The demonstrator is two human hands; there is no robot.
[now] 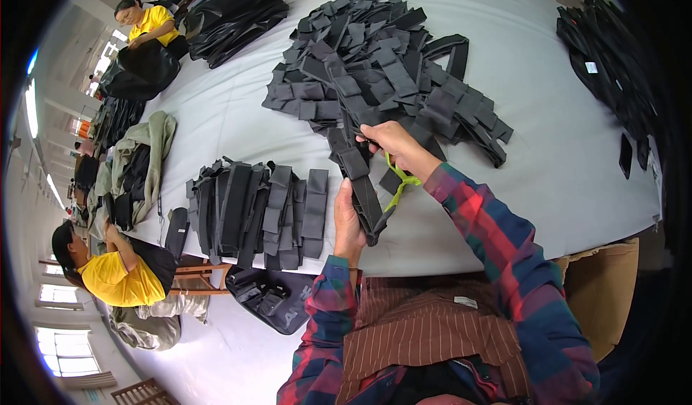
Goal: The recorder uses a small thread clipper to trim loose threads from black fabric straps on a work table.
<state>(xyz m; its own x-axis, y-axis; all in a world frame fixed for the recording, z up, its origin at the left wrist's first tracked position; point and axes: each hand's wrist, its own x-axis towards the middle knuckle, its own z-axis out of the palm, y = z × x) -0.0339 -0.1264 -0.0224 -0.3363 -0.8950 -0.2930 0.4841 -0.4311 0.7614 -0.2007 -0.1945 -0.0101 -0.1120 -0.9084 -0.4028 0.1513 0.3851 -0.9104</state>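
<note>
A dark grey-black fabric strap [366, 197] with stitched sections hangs in front of me at the table's near side. My left hand [349, 221] grips its lower part, thumb lying along the strap. Higher up, my right hand [395, 145] is closed in a pinch beside the strap's upper end; something small and dark shows at its fingertips, too hidden to name. A yellow-green ribbon [402, 180] dangles below the right hand next to the strap. Just beyond lies a big tangled heap of similar straps [382, 66].
Stacked straps [252, 210] lie in a row at the table's near left edge. Black pieces [613, 81] are piled at the right. Two people in yellow work along the left side. A cardboard box [602, 290] stands below the table at right, a black bag [270, 300] below at left.
</note>
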